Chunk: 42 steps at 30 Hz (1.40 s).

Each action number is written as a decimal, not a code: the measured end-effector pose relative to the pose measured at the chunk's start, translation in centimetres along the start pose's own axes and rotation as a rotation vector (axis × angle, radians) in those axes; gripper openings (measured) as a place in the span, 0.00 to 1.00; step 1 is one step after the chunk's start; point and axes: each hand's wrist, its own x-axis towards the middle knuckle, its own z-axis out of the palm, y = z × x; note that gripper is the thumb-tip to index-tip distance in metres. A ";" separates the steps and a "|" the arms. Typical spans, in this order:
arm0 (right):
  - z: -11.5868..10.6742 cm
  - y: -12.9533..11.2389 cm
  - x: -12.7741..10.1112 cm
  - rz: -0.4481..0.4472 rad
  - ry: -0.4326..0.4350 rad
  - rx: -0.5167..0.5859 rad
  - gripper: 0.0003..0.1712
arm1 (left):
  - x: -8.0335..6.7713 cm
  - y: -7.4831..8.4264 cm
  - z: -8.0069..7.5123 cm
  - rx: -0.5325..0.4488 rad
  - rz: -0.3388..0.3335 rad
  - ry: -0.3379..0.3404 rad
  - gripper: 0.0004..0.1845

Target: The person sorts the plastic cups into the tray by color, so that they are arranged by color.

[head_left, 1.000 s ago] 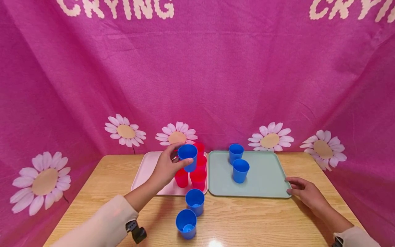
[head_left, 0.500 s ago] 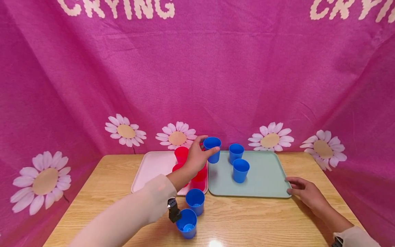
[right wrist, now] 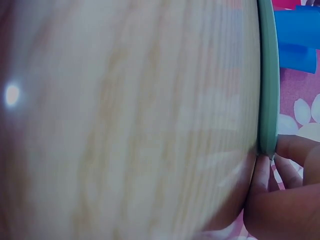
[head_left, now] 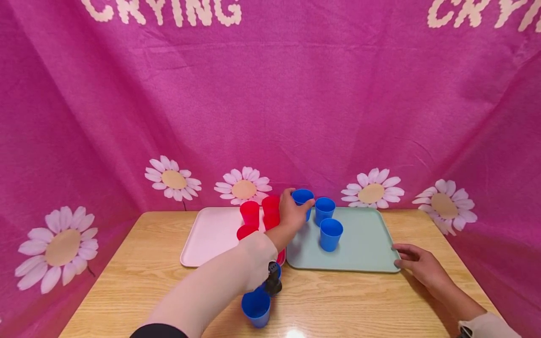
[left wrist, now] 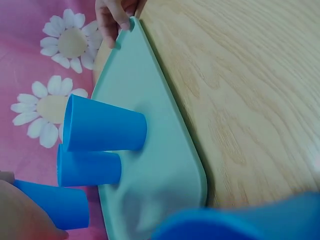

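Nearest the person, close to the front edge of the wooden table [head_left: 127, 281], a blue cup [head_left: 255, 307] stands upright, with a second one behind it mostly hidden by the left forearm and its wrist camera. At the front right corner of the green tray [head_left: 363, 253], the right hand [head_left: 416, 265] rests on the table with its fingers [right wrist: 285, 150] lightly bent against the tray's rim, touching it at the corner and holding nothing else. The pink tray [head_left: 207, 234] lies just left of the green one, their edges side by side, and carries red cups [head_left: 259, 216] clustered along its right side. Farther back, the left hand [head_left: 293, 213] grips a blue cup [head_left: 302, 199] by its side wall, fingers and thumb curled round it, upright and low over the far left corner of the green tray; whether it touches the tray cannot be told. Just right of it two more blue cups [head_left: 327, 220] stand upright on the green tray, one behind the other.
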 end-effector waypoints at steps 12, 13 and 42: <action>-0.2 -0.4 -0.4 0.005 0.003 -0.013 0.33 | 0.9 -0.6 2.8 0.012 -0.052 0.092 0.33; -0.1 -0.4 -0.5 0.002 0.004 -0.014 0.33 | 0.9 -0.7 2.9 0.022 -0.051 0.099 0.32; 0.0 0.1 0.0 0.000 0.006 0.007 0.33 | 1.9 -2.3 3.8 0.149 -0.126 0.085 0.35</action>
